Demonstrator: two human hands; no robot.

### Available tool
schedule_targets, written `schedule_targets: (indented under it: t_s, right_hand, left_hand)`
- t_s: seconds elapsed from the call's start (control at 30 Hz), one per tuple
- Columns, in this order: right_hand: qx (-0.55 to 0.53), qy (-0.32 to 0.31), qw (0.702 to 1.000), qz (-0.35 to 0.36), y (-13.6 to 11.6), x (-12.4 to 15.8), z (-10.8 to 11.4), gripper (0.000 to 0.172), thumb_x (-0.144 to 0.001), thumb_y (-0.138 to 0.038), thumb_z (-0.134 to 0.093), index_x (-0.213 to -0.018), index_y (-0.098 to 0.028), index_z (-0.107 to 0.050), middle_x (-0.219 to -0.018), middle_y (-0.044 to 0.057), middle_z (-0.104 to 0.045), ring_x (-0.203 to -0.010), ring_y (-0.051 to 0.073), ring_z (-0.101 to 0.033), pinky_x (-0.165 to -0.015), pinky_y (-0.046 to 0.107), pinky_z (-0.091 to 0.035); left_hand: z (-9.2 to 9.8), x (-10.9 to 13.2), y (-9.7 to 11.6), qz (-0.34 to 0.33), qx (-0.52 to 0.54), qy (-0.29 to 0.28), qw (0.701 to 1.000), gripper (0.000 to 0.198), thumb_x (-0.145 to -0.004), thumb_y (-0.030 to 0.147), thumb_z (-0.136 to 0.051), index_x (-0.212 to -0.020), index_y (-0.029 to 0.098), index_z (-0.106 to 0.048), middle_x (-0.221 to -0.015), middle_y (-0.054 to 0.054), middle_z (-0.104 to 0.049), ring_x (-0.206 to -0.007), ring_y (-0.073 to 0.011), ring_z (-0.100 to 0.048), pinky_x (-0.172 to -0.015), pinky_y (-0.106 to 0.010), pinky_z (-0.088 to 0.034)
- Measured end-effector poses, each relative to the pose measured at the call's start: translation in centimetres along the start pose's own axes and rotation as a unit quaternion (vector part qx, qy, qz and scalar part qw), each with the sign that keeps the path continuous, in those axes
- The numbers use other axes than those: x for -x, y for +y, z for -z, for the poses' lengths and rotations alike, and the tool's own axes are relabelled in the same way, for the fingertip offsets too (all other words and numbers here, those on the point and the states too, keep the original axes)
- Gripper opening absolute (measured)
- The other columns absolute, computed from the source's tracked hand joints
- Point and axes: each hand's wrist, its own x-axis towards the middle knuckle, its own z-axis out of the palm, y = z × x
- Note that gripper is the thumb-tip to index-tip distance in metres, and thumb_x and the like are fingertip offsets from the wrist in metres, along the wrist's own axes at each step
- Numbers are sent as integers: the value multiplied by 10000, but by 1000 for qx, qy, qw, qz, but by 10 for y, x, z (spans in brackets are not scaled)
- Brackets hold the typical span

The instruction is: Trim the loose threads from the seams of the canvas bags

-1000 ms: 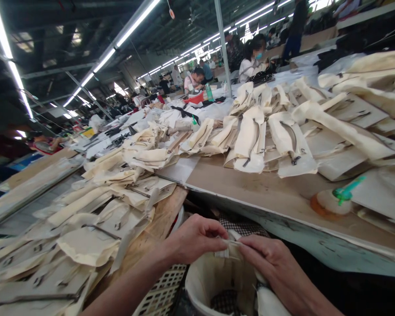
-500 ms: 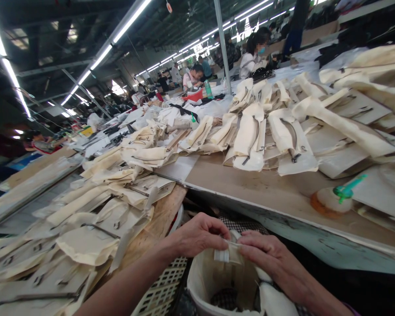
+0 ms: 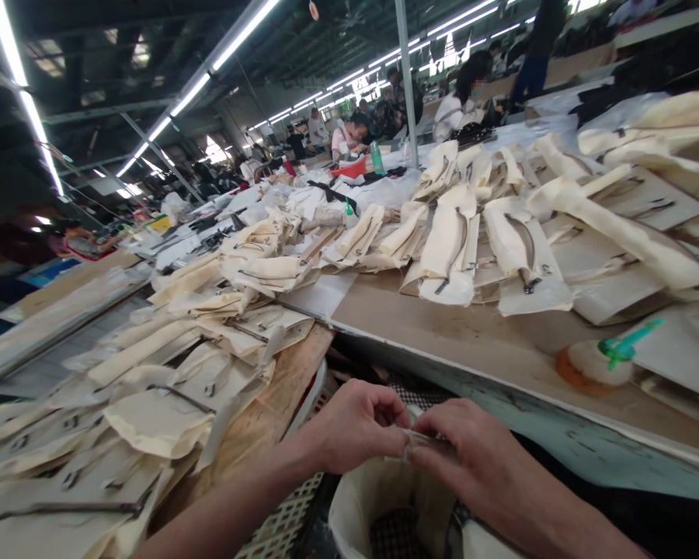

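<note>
Right hand (image 3: 471, 446) has drawn closer to the left hand (image 3: 355, 431) over the cream fabric piece (image 3: 352, 505)

Half a second ago a white strip showed beneath the fingertips; now the right fingers curl inward and it is mostly covered; both hands are pinching the far edge of the piece between thumb and fingers, their tips close together. The piece stands open like a loop at near centre, right of the latticed plastic basket (image 3: 279, 520); checked cloth (image 3: 394, 534) shows through its opening.

On the left, flat cream pieces with dark zippers (image 3: 157, 419) overlap along a wooden board (image 3: 294, 373); on the right, more zippered pieces (image 3: 521, 256) lie across the far part of the worktop (image 3: 384, 310); a squat bottle with a green spout (image 3: 594, 365) sits near its edge; far off, people (image 3: 349, 138) work at other tables.
</note>
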Motion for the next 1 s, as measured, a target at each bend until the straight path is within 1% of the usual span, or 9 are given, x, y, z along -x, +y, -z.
schedule_targets:
  t_s: [0.07, 0.17, 0.27, 0.33, 0.5, 0.63, 0.8, 0.9, 1.0]
  right_hand:
    - [27, 11, 1000, 8, -2, -1, -5, 190, -931, -243, -521, -818, -205, -669, -823, 21, -681, -848, 218, -597, -745, 308, -410]
    - [10, 36, 999, -10, -2, -2, -13, 169, -894, -190, -537, -793, -209, -672, -805, 14, -687, -831, 207, -612, -720, 289, -416]
    - [-17, 72, 997, -15, 1, -3, -19, 148, -865, -178, -553, -803, -206, -684, -815, 13, -696, -835, 202, -615, -749, 288, -422]
    - [-33, 82, 996, -12, 2, -3, -22, 156, -870, -190, -541, -831, -203, -691, -839, 17, -700, -852, 204, -612, -784, 302, -421]
    - [-73, 73, 994, -33, 4, -3, -24, 200, -889, -250, -504, -872, -194, -696, -898, 36, -701, -897, 224, -607, -811, 324, -422]
    - [-103, 67, 991, -58, 5, -3, -22, 221, -887, -274, -488, -857, -205, -696, -857, 20, -705, -830, 205, -627, -742, 291, -428]
    - [-128, 61, 988, -54, 9, 0, -20, 235, -896, -272, -469, -821, -207, -681, -782, -3, -693, -723, 171, -614, -647, 243, -413]
    - [-136, 62, 987, -61, 11, 1, -20, 227, -903, -282, -484, -830, -213, -687, -783, -12, -690, -725, 167, -607, -644, 235, -407]
    - [-141, 56, 987, -58, 12, 0, -20, 222, -910, -294, -501, -857, -219, -703, -787, -15, -684, -737, 170, -602, -648, 235, -408]
  left_hand:
    - [0, 1, -2, -5, -5, 6, 1000, 128, -645, 221, -687, -723, 121, -670, -582, 51, -540, -559, -82, -422, -508, -186, -308]
    - [0, 0, -6, -5, -2, 11, 1000, 117, -647, 215, -685, -715, 124, -656, -581, 52, -536, -554, -81, -421, -508, -184, -321]
    - [1, -1, -9, -5, -3, 11, 1000, 114, -661, 215, -675, -726, 126, -646, -598, 46, -553, -559, -83, -435, -505, -183, -324]
    - [1, -2, -10, -6, -4, 11, 1000, 107, -669, 208, -661, -737, 128, -642, -600, 46, -553, -562, -84, -441, -507, -182, -323]
    - [4, -4, -8, -8, -6, -1, 1000, 133, -664, 233, -671, -735, 122, -652, -584, 56, -525, -553, -75, -404, -503, -181, -303]
    - [5, -7, -4, 5, -5, -10, 1000, 113, -644, 198, -655, -726, 120, -655, -553, 67, -490, -519, -65, -365, -480, -183, -271]
    - [3, -12, -3, 16, 7, -23, 1000, 101, -644, 177, -641, -727, 120, -636, -555, 66, -479, -510, -62, -354, -470, -182, -267]
    - [3, -13, -3, 14, 8, -25, 1000, 114, -663, 197, -656, -739, 117, -630, -559, 64, -486, -518, -65, -362, -475, -183, -269]
    - [4, -13, -3, 2, -1, -27, 1000, 181, -673, 256, -709, -758, 114, -635, -589, 57, -499, -548, -74, -375, -490, -184, -277]
